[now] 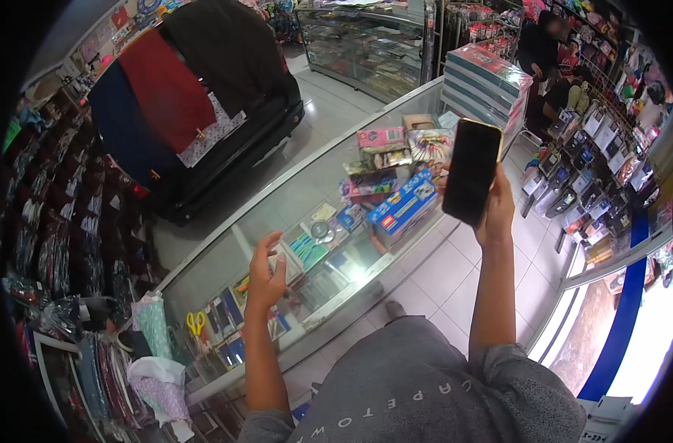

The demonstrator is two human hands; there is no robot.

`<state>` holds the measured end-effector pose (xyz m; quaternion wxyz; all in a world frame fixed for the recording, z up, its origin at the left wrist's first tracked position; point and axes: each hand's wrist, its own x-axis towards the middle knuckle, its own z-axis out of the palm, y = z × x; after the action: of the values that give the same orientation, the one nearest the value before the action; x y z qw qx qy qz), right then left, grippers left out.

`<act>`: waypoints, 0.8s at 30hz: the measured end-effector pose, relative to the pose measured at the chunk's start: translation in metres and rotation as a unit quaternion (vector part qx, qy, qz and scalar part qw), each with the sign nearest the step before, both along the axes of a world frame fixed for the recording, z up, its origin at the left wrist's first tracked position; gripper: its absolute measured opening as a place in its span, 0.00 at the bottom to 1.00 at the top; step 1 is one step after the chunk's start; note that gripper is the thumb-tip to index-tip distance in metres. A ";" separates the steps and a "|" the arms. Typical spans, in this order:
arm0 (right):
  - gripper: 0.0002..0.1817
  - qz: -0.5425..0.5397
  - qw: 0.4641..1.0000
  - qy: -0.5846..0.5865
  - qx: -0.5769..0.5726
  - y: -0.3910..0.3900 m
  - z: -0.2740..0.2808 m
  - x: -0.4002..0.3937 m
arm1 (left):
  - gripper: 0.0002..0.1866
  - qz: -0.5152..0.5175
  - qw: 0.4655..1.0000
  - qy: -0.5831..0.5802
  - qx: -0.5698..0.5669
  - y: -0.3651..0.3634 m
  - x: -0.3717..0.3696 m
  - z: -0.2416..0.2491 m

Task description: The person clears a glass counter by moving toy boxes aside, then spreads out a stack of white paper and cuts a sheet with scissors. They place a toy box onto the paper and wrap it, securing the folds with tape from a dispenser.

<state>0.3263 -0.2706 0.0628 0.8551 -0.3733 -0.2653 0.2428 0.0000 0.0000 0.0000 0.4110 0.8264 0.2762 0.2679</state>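
My right hand is wrapped round a smartphone with a dark screen, held upright above the floor beside the counter. Nothing is in my left hand, which is raised over the glass display counter with its fingers apart. Beyond the phone, a blue box lies on the counter, and a pink box sits among other small packages behind it. Below my left hand, stationery shows through the glass, with yellow-handled scissors at the left.
A stack of wrapped books stands at the counter's far end. Folded trousers lie over a black stand at the left. Two people are at the back right, near racks of packaged goods. White tiles cover the floor.
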 end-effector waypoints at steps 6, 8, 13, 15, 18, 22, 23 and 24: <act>0.41 -0.184 0.952 -0.006 -0.244 0.004 -0.029 0.146 | 0.23 -0.049 0.990 -0.096 0.086 -0.061 0.127 0.057; 0.42 -0.176 0.951 -0.028 -0.253 0.021 -0.056 0.187 | 0.27 -0.112 0.987 -0.066 0.093 -0.078 0.160 0.060; 0.43 -0.048 0.946 0.021 -0.320 0.037 -0.070 0.200 | 0.37 -0.125 0.979 0.073 0.141 -0.103 0.195 0.050; 0.43 0.029 0.943 0.014 -0.331 0.036 -0.067 0.192 | 0.40 -0.116 0.979 0.096 0.139 -0.107 0.192 0.047; 0.41 0.135 0.929 -0.002 -0.344 0.045 -0.064 0.172 | 0.42 -0.109 0.987 0.090 0.080 -0.107 0.183 0.038; 0.41 0.150 0.914 -0.022 -0.377 0.067 -0.067 0.142 | 0.42 -0.116 0.984 0.111 0.072 -0.107 0.163 0.035; 0.41 0.154 0.913 -0.025 -0.377 0.073 -0.065 0.137 | 0.42 -0.111 0.985 0.110 0.071 -0.107 0.159 0.037; 0.41 0.141 0.909 -0.064 -0.386 0.077 -0.064 0.131 | 0.41 -0.099 0.987 0.115 0.055 -0.108 0.156 0.040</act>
<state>0.4572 -0.1941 -0.0015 0.5823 -0.6474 -0.2556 0.4201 0.1558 -0.1082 0.0404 0.3551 0.8963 0.2234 0.1438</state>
